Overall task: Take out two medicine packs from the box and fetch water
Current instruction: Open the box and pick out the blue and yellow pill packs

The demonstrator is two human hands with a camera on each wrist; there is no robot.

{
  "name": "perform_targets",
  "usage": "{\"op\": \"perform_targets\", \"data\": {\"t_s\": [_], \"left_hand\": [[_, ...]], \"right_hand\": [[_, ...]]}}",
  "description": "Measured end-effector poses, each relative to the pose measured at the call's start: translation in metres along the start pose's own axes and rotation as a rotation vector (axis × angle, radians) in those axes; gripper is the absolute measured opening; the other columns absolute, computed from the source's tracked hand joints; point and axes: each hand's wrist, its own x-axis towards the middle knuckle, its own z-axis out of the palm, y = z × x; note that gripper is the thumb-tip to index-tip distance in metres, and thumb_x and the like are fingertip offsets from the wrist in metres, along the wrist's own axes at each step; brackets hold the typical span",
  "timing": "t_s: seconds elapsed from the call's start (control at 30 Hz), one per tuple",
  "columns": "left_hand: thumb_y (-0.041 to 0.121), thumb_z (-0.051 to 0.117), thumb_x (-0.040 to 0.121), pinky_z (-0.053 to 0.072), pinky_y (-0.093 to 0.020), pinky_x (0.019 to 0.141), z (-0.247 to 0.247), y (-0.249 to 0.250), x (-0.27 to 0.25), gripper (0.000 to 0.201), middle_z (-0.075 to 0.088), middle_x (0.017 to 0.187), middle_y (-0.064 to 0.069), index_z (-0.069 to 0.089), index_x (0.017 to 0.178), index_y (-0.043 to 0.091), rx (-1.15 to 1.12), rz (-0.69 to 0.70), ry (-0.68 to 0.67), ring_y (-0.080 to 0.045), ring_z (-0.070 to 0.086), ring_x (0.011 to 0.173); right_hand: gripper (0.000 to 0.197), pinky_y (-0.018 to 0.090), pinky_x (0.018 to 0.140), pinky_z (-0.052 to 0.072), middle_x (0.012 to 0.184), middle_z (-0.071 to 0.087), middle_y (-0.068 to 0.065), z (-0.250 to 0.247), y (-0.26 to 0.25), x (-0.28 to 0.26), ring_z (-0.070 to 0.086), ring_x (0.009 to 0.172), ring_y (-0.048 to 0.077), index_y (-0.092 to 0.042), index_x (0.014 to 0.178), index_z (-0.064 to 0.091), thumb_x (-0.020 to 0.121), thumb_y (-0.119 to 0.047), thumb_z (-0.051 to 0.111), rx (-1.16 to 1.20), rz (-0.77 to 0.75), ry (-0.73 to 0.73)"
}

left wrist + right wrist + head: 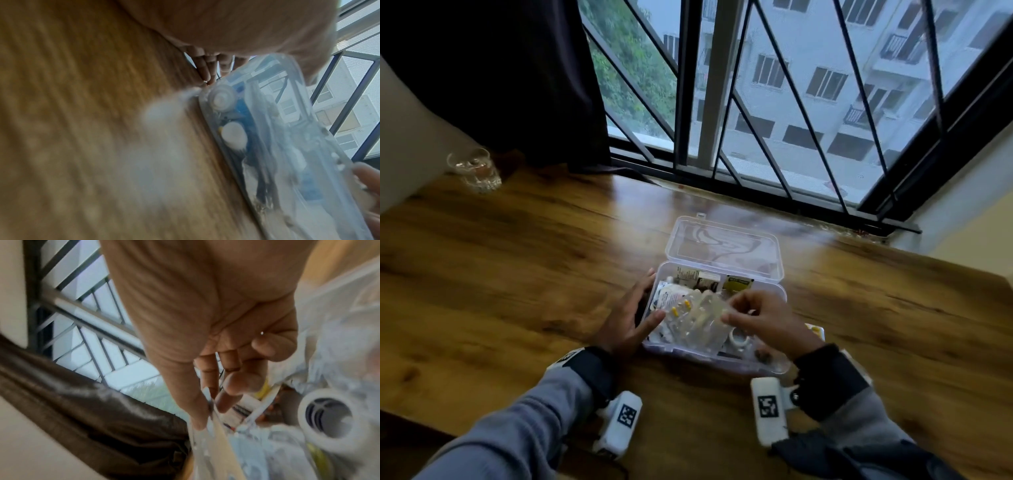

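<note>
Clear box, blister packs, labels unreadable

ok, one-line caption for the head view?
Left hand steadies the open clear box while right hand pinches a medicine pack.

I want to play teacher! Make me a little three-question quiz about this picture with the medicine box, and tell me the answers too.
1. True or false: the lid of the clear box is open.
2. Which hand pinches a medicine pack? A) left hand B) right hand
3. Fill in: the glass stands on the table at the far ____ corner.

Key: 1 true; 2 B; 3 left.
</note>
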Motion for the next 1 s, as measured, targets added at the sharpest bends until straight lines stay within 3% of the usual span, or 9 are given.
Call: {"op": "perform_targets", "data": {"t_s": [0.13,0.23,0.3,0.43,0.6,0.73,0.83,0.9,1.0], "left_hand": [[0.075,0.044,0.079,0.036,-0.026,0.110,0.000,0.004,-0.001,0.081,0.036,0.148,0.016,0.031,0.145,0.029,-0.021,0.026,0.000,0.000,0.038,0.135],[0.065,0.044,0.084,0.036,-0.034,0.111,-0.002,0.001,0.001,0.075,0.037,0.151,0.007,0.031,0.146,0.025,-0.023,0.017,-0.011,-0.005,0.037,0.137],[0.054,0.045,0.086,0.036,-0.037,0.112,-0.007,-0.003,0.001,0.070,0.038,0.151,0.003,0.032,0.147,0.022,-0.031,0.008,0.009,-0.007,0.038,0.137],[0.049,0.042,0.086,0.034,-0.040,0.114,-0.004,-0.002,0.001,0.071,0.035,0.153,0.000,0.030,0.148,0.017,-0.019,0.008,0.000,-0.008,0.035,0.139],[0.046,0.042,0.087,0.034,-0.049,0.113,0.000,-0.002,0.001,0.069,0.035,0.154,-0.003,0.030,0.148,0.016,-0.044,0.006,-0.016,-0.013,0.035,0.140],[0.045,0.043,0.086,0.034,-0.051,0.112,-0.001,-0.002,0.000,0.069,0.036,0.153,-0.005,0.032,0.147,0.015,-0.045,0.006,-0.004,-0.015,0.034,0.141],[0.046,0.043,0.087,0.034,-0.051,0.112,-0.001,-0.002,0.000,0.069,0.037,0.152,-0.006,0.033,0.146,0.013,-0.039,0.004,-0.001,-0.016,0.035,0.140],[0.045,0.042,0.087,0.033,-0.049,0.113,-0.001,-0.002,0.001,0.068,0.037,0.152,-0.007,0.033,0.146,0.011,-0.023,0.021,-0.001,-0.016,0.035,0.140],[0.043,0.042,0.087,0.032,-0.040,0.114,-0.001,-0.002,0.002,0.068,0.037,0.152,-0.006,0.035,0.144,0.008,-0.007,0.043,0.001,-0.013,0.035,0.140]], "right_hand": [[0.011,0.024,0.065,0.048,0.082,0.074,0.010,-0.037,0.012,-0.014,0.064,0.071,0.013,-0.007,0.088,0.072,0.080,-0.015,0.074,0.003,0.074,0.120],[0.013,0.011,0.052,0.044,0.073,0.068,0.001,-0.047,0.017,-0.014,0.058,0.061,0.003,-0.017,0.086,0.071,0.076,-0.015,0.078,-0.138,0.142,0.120],[0.022,0.012,0.054,0.045,0.084,0.068,0.003,-0.046,0.013,-0.006,0.058,0.068,0.005,-0.022,0.092,0.069,0.074,-0.020,0.080,-0.236,0.160,0.115],[0.029,0.012,0.055,0.037,0.093,0.062,-0.016,-0.037,0.001,-0.003,0.057,0.075,-0.002,-0.037,0.103,0.063,0.076,-0.038,0.076,-0.547,0.044,0.209],[0.041,0.017,0.070,0.043,0.100,0.063,-0.022,0.000,-0.020,0.012,0.050,0.073,-0.009,-0.038,0.109,0.064,0.071,-0.048,0.077,-0.548,-0.092,0.065],[0.056,0.021,0.070,0.045,0.106,0.062,-0.017,0.026,-0.033,0.032,0.050,0.075,-0.006,-0.036,0.119,0.060,0.068,-0.041,0.081,-0.503,-0.101,-0.078],[0.042,0.036,0.075,0.057,0.091,0.066,-0.011,0.025,-0.031,0.040,0.062,0.078,0.005,-0.033,0.103,0.067,0.065,-0.034,0.084,-0.385,-0.046,-0.061],[0.027,0.032,0.065,0.058,0.081,0.071,-0.004,0.012,-0.028,0.038,0.067,0.072,0.009,-0.027,0.088,0.068,0.066,-0.025,0.085,-0.249,-0.012,-0.048],[0.026,0.025,0.061,0.054,0.078,0.074,0.003,-0.018,-0.020,0.026,0.069,0.068,0.010,-0.016,0.089,0.070,0.067,-0.016,0.085,-0.109,0.047,-0.026]]}}
